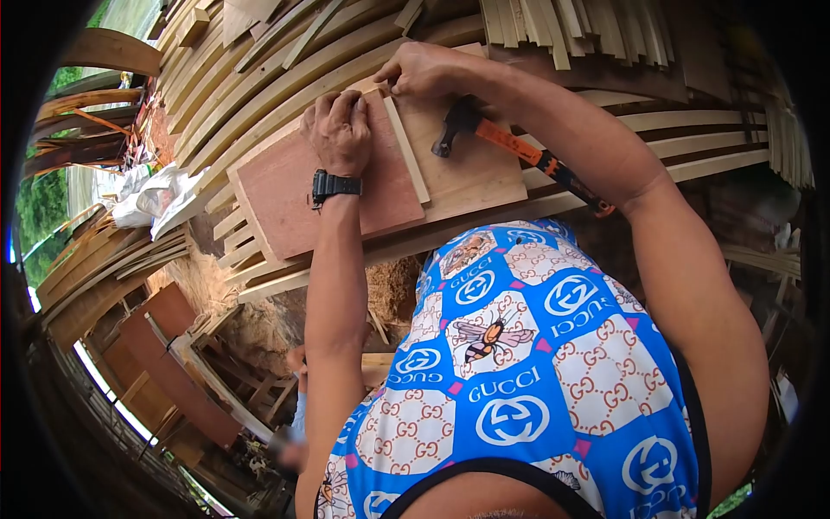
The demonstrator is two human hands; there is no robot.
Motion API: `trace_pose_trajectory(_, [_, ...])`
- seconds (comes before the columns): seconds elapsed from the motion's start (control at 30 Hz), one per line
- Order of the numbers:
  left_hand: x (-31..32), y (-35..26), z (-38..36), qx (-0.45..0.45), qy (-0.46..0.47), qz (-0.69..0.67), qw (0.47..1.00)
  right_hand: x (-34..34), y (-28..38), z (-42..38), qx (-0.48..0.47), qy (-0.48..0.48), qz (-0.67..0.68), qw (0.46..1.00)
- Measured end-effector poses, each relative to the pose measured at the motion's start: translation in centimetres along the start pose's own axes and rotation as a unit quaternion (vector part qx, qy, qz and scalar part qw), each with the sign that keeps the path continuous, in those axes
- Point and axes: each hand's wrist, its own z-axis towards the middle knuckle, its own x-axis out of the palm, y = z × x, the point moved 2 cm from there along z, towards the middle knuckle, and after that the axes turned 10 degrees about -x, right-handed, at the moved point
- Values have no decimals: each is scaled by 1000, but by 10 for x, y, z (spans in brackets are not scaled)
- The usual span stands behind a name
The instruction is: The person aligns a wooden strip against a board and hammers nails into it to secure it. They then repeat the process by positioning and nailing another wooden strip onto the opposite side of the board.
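Note:
A reddish board [285, 195] lies on a paler plywood sheet [475, 177], with a thin wooden strip [406, 151] along its right edge. My left hand [339, 130], a dark watch on its wrist, presses on the board's upper part with fingers bent at the far edge; whether they grip anything is hidden. Near the strip's far end, my right hand [424, 71] has its fingers pinched together at the board's far corner; what they hold is too small to name. A hammer [510, 143] with an orange and black handle lies on the plywood below my right forearm.
Long wooden slats [251, 104] run under and beyond the boards. Thin strips [579, 30] are stacked at the far right. A white bag [160, 199] sits at the left. Part of another person [298, 406] shows low, left of my arm.

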Motion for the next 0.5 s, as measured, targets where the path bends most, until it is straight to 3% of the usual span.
trace_pose_trajectory(0.5, [5, 11, 0, 21, 7, 41, 999, 10, 3, 0, -21, -8, -16, 1000])
